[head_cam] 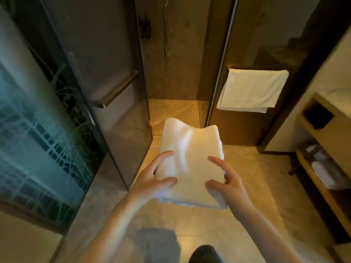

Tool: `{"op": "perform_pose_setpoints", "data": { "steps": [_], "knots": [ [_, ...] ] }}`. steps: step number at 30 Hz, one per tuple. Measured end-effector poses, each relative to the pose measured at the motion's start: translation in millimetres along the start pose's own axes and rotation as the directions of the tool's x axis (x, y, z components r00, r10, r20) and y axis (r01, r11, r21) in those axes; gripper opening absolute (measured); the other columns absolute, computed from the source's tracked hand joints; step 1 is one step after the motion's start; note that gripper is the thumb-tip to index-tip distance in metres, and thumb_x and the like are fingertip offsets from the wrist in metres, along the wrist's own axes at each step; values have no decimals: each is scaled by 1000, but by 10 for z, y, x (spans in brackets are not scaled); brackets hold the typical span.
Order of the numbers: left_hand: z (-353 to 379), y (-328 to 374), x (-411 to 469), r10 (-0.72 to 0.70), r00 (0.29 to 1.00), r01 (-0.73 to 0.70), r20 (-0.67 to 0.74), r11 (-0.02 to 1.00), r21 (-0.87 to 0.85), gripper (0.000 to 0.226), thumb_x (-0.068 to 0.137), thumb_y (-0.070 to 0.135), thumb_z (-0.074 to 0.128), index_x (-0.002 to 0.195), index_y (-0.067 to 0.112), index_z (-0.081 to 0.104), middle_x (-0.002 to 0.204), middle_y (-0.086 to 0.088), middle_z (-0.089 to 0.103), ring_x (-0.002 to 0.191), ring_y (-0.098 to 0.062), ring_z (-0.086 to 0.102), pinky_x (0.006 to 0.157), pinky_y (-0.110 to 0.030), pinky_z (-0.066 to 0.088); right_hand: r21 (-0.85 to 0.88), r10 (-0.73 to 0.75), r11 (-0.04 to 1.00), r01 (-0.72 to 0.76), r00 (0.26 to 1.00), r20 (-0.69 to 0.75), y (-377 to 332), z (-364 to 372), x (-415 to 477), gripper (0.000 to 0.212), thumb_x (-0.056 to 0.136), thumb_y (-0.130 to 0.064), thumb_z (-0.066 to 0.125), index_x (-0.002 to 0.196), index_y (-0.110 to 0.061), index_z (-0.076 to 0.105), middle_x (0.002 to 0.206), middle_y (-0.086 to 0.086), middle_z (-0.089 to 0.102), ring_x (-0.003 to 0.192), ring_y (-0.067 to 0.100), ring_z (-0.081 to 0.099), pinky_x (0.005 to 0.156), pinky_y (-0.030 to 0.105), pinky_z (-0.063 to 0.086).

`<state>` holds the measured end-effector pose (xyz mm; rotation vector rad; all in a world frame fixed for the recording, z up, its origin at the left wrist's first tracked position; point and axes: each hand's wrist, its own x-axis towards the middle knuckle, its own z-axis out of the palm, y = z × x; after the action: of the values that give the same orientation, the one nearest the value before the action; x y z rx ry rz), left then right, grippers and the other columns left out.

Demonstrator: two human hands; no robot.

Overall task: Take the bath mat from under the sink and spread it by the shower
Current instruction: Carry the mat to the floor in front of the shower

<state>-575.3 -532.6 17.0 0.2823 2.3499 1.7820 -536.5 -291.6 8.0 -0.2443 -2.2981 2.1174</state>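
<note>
Both hands, left hand [152,179] and right hand [226,181], clamp folded bath mat [188,158], long axis pointing toward shower [171,73].

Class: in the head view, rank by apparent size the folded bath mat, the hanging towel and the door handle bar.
1. bath mat, though nearest the camera
2. hanging towel
3. door handle bar
</note>
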Motion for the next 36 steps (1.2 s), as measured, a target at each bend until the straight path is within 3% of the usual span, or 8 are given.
{"op": "perform_pose_setpoints", "data": {
  "steps": [5,8,15,22,26,29,32,36],
  "knots": [
    [92,96,869,35,995,-31,97,999,-41,69,65,26,74,125,54,52,122,45,48,113,10,51,88,-20,49,1,16,1000,-16,998,-60,-128,-218,610,62,78,-7,72,116,-55,58,111,-22,55,99,10,57,62,16,55],
    [253,68,1420,39,994,-31,107,997,-77,68,64,25,74,121,57,53,123,40,49,108,11,52,79,-13,48,6,23,1000,-23,998,-65,-81,-431,1111,60,78,-9,72,118,-52,57,117,-21,52,104,11,53,61,14,54],
    [687,-39,2752,-23,998,32,64,990,-136,68,68,19,74,123,54,54,132,23,51,114,0,55,88,-23,52,-47,19,999,-19,1000,0,36,-1018,2562,61,76,-9,74,113,-55,58,106,-34,56,104,4,56,64,17,55],
    [966,-36,4024,-47,996,54,82,994,-94,69,73,16,75,132,39,48,133,16,49,114,-4,55,86,-23,51,-88,1,996,6,997,80,48,-1509,3888,60,79,-5,74,121,-44,57,123,-21,55,113,9,55,82,29,54],
    [1017,-127,4620,-43,993,52,107,995,-83,70,79,9,76,135,36,45,135,17,48,113,0,56,82,-17,49,-119,-16,992,31,992,122,95,-1670,4487,62,80,-4,74,124,-44,56,118,-30,58,109,-4,57,73,18,55],
    [1016,-334,5017,-43,992,53,121,996,-78,69,83,7,74,136,36,42,139,12,46,119,-7,54,91,-29,52,-153,-35,987,51,994,105,242,-1665,4888,63,79,-4,76,125,-43,56,118,-38,55,108,-14,53,70,6,50],
    [1013,-717,5385,-63,987,73,150,995,-66,69,85,4,72,137,36,40,142,9,42,123,-12,51,94,-35,51,-175,-26,984,40,997,79,581,-1562,5257,64,79,-5,76,127,-42,56,125,-34,54,116,-9,51,78,14,53],
    [1059,-1535,5821,-106,979,120,173,990,-69,71,83,5,72,134,42,42,130,29,47,115,2,55,86,-20,52,-153,-21,988,28,999,46,1331,-1356,5673,65,79,-1,74,128,-39,56,126,-36,53,117,-13,49,79,5,48]
  ]
}}
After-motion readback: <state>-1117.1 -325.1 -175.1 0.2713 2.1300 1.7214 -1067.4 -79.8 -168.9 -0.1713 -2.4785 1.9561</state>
